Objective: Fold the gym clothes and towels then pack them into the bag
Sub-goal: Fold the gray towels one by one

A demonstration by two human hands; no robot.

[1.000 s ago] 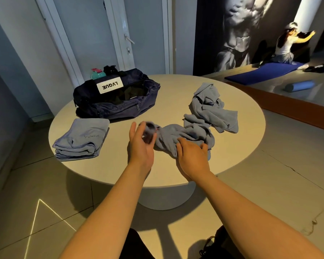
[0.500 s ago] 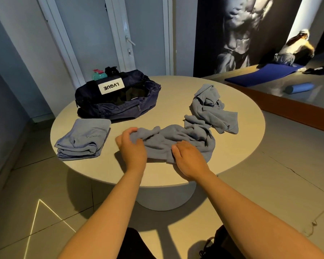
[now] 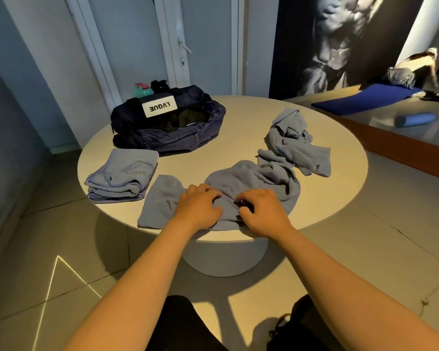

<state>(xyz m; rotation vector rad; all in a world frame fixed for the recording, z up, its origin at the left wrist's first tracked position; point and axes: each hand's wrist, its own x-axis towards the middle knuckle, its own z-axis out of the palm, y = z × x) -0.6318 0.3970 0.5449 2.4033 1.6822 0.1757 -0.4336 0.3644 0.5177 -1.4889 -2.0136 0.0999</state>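
**Grey garment's (image 3: 249, 178) been dragged leftward, spread wider**

Folded pile (image 3: 122, 176) sits at the table's (image 3: 340, 178) left edge, with the bag (image 3: 167, 130) behind it. Left hand (image 3: 199, 207) and right hand (image 3: 262, 212) pinch the garment at the near edge, fingers curled. Looks like flattening; next it needs smoothing, then folding.

The round pale desk (image 3: 226, 153) carries a rumpled cloth (image 3: 251, 178) under the left hand (image 3: 198, 209) and right hand (image 3: 264, 214). A folded towel (image 3: 122, 176) lies left of the hands, an open dark bag (image 3: 167, 130) beyond them, and a second crumpled cloth (image 3: 292, 145) beyond the right hand.
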